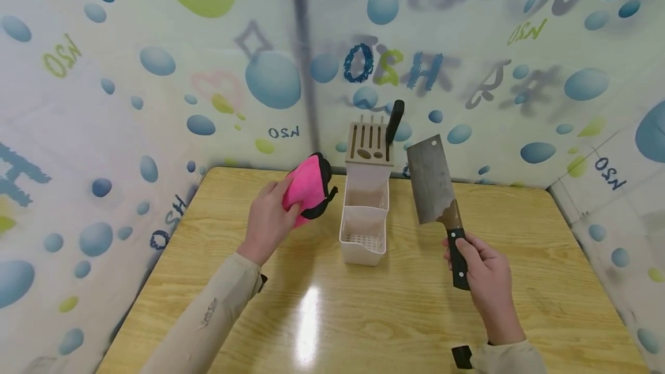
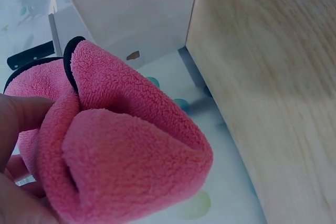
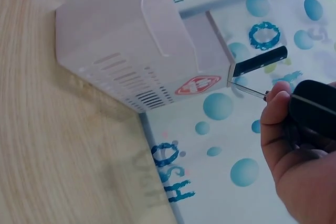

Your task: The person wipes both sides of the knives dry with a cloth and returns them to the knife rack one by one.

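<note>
One folded pink fleecy cloth (image 1: pixel 306 184) w/ black edging is pinched in L grip (image 1: pixel 270 218), bulk out beyond it, just L of a tall white plastic caddy (image 1: pixel 362 255), & R grip (image 1: pixel 480 273) is wrapped round the black riveted handle (image 1: pixel 458 258) of a broad steel cleaver (image 1: pixel 430 180), blade pointing away, R of the caddy, over the wooden surface (image 1: pixel 405 316). One black-handled knife (image 1: pixel 396 123) stands in the caddy's beige slotted top (image 1: pixel 371 159). Lettering: bubble-patterned wall covering (image 1: pixel 467 33) approx. "OSH" (poss. flipped "H2O"), blue & green; red caddy label (image 3: pixel 198 85) unreadable.

left hand (image 1: pixel 268 217): curled, pinching | right hand (image 1: pixel 487 273): curled, gripping | well apart
</note>
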Demonstrator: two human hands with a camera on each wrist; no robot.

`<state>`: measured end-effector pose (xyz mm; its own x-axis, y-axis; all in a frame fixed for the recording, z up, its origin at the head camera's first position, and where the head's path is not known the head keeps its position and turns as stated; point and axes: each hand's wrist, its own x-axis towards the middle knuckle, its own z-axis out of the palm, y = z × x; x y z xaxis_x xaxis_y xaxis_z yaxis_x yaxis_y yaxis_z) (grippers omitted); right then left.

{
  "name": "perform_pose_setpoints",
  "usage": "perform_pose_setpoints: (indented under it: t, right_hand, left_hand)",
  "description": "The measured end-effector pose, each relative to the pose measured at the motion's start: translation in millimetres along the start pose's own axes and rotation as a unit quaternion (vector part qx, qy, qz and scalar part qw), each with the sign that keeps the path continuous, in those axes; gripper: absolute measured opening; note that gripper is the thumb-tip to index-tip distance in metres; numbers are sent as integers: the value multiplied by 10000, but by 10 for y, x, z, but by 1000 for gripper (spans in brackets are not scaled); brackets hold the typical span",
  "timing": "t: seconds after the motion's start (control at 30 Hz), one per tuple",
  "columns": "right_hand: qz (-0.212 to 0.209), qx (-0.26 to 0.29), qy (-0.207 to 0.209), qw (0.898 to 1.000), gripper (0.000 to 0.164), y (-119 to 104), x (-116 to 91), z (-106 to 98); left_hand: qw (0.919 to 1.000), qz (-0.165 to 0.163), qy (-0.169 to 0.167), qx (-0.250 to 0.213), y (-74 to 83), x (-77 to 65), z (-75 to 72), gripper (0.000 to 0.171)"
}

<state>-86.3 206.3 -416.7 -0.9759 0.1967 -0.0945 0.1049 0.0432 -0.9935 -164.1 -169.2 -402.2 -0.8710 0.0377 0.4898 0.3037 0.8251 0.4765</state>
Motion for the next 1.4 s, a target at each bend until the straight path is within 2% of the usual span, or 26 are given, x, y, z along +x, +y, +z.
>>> perform_pose_setpoints:
  t: [0.27,0.5,0.9,1.2,1.4]
  right_hand:
    - [-297,67,-112,9995,39,-59,-39,75]
    - [-374,30,-238,9990,38,-86,-59,146]
    - [-621,-52,-476,9969,36,-141,-74,320]
    - [-647,-20,-702,9954,32,-167,-84,468]
    - [-741,32,-917,9930,32,-181,-105,581]
  left_hand:
    - [9999,106,-5,-61,85,80,-61,50]
    - [9995,292,63,-96,159,127,-104,51]
    - [9952,876,399,-181,259,230,-144,56]
    - [9899,1362,390,24,340,302,-145,60]
    - [9864,1546,390,408,405,332,-148,55]
